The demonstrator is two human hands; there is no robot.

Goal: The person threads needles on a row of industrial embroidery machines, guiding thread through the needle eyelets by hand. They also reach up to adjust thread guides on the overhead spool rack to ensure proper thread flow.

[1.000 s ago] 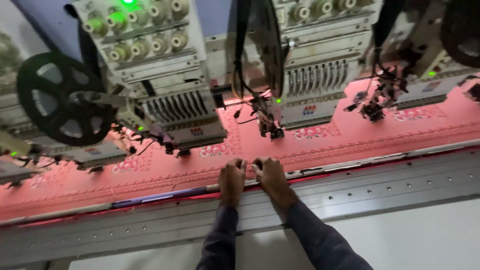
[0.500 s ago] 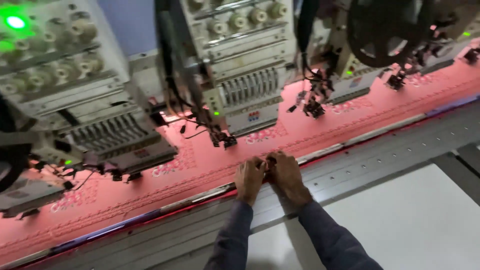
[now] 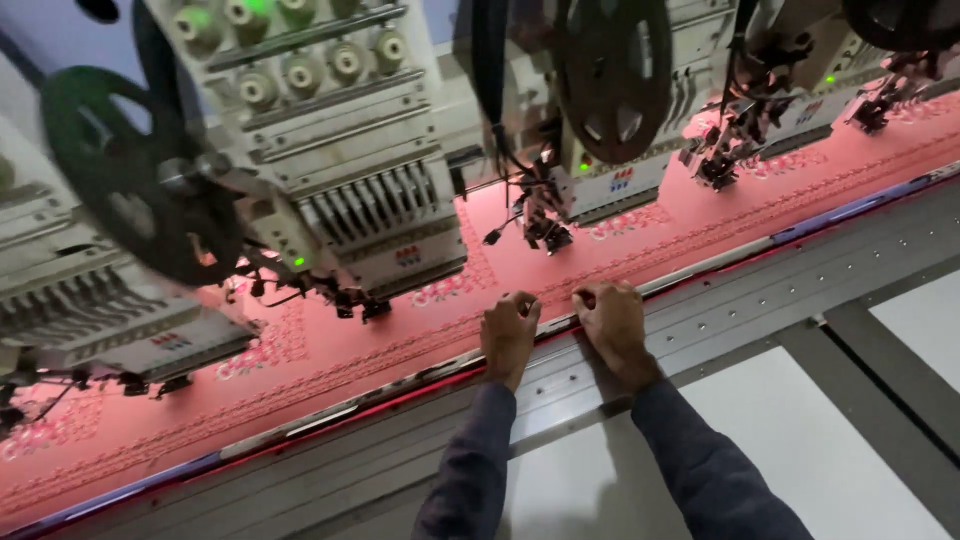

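A long pink fabric (image 3: 330,370) with embroidered floral motifs lies stretched under a row of embroidery machine heads. My left hand (image 3: 508,335) and my right hand (image 3: 612,320) rest side by side at the fabric's near edge, where it meets the grey metal frame rail (image 3: 760,290). The fingers of both hands are curled down onto that edge and grip it. Both arms wear dark blue sleeves. The nearest needle assembly (image 3: 545,230) hangs just beyond my hands.
A white embroidery head (image 3: 340,170) with thread tension knobs stands at the upper left, with a dark sequin reel (image 3: 130,180) beside it. Another reel (image 3: 612,75) hangs above my hands. A white table panel (image 3: 800,450) lies near me.
The view has swung along the machine row, so the heads look larger and shifted. My hands stay at the fabric edge and are now slightly further apart.
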